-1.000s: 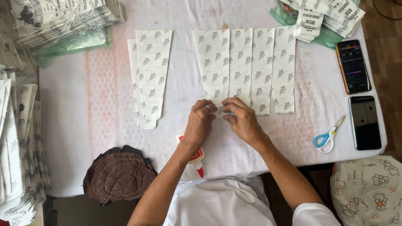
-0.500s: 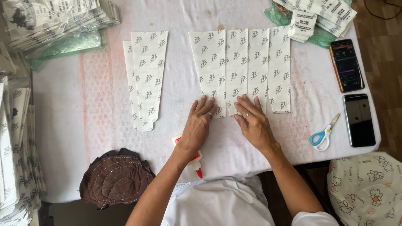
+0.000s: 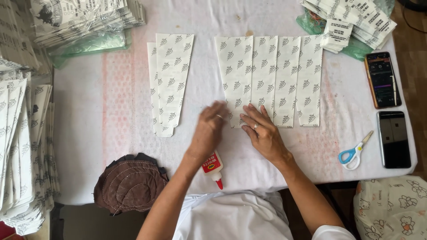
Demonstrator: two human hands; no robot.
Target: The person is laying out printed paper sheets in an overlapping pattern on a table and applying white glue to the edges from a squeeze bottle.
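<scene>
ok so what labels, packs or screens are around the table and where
Lit orange-cased phone: right edge, dark screen aglow.
Black phone: below it, screen off.
White glue bottle, red label and tip: near edge, lying by left wrist.
Stack of white black-printed tags: top right.

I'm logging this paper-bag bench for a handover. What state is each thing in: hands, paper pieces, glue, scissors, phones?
left hand: empty, flat, blurred, at the row's left piece
right hand: empty, flat on the row's lower edge
row of printed paper pieces: flat, overlapping
separate pair of pieces: flat, untouched
glue bottle: lying down, red cap on
scissors: closed
upper phone: screen lit
lower phone: screen dark
</scene>
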